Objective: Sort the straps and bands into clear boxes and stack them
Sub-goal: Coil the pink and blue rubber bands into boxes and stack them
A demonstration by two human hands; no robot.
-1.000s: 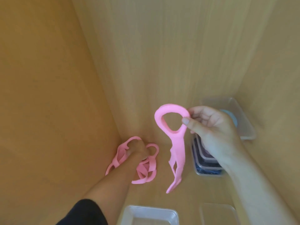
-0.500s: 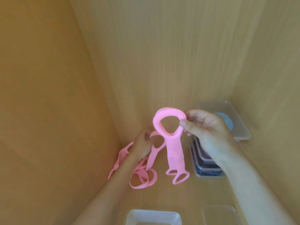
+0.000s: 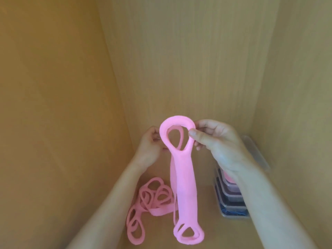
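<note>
A bunch of pink straps with looped ends hangs upright in front of me. My right hand pinches the right side of the bunch's top loop between thumb and fingers. My left hand holds a further pink strap against the left side of that loop. More pink straps lie in a loose pile on the wooden shelf floor below my left arm. A stack of clear boxes with dark bands inside stands at the right, partly hidden by my right wrist.
Wooden walls close in on the left, back and right. A clear lid or box leans against the right wall behind the stack.
My left hand has risen from the pile with one more strap and brought it up to the top loop. The bunch in my right hand now hangs straighter and closer.
</note>
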